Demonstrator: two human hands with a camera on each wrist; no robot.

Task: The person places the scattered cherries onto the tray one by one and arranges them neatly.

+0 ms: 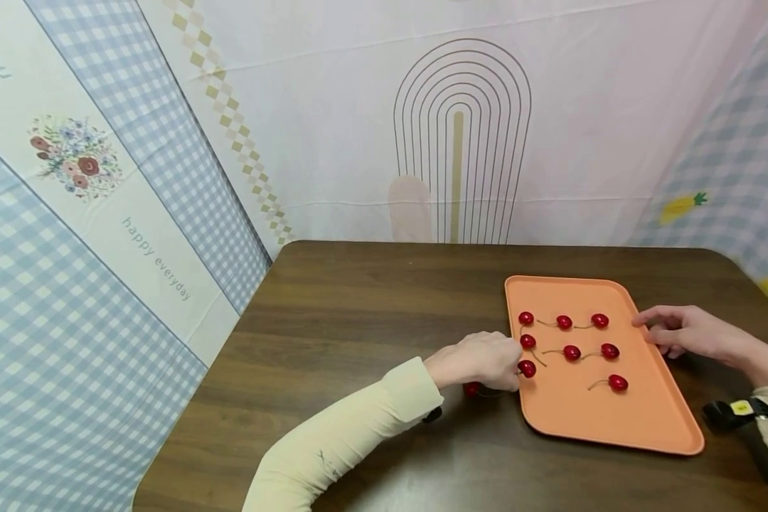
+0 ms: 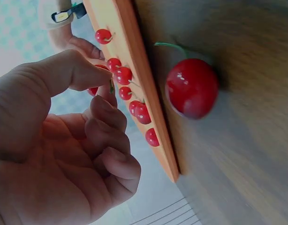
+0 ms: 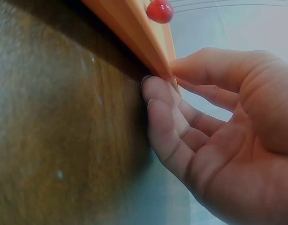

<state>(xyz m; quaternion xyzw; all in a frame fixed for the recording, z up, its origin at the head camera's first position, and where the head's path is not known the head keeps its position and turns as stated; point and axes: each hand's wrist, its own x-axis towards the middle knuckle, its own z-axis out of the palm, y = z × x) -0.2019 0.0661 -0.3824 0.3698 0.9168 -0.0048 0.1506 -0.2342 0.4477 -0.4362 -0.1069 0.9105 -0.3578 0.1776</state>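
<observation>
My left hand (image 1: pixel 496 360) is over the left rim of an orange tray (image 1: pixel 621 419), thumb and forefinger pinching a red cherry (image 1: pixel 527 368) by its stem. In the left wrist view the stem tip (image 2: pixel 111 86) pokes out by the fingertips, and the fingers partly cover the cherry. My right hand (image 1: pixel 694 331) grips the tray's right rim, thumb on top and other fingers curled at the outer side, as the right wrist view shows. Several red cherries with thin stems lie on the tray, among them one (image 1: pixel 617 383) nearest the front.
Another cherry (image 2: pixel 192 88) lies on the brown wooden table (image 1: pixel 358 306), just left of the tray and partly under my left hand in the head view. A patterned cloth (image 1: pixel 333 128) hangs behind the table and along its left side.
</observation>
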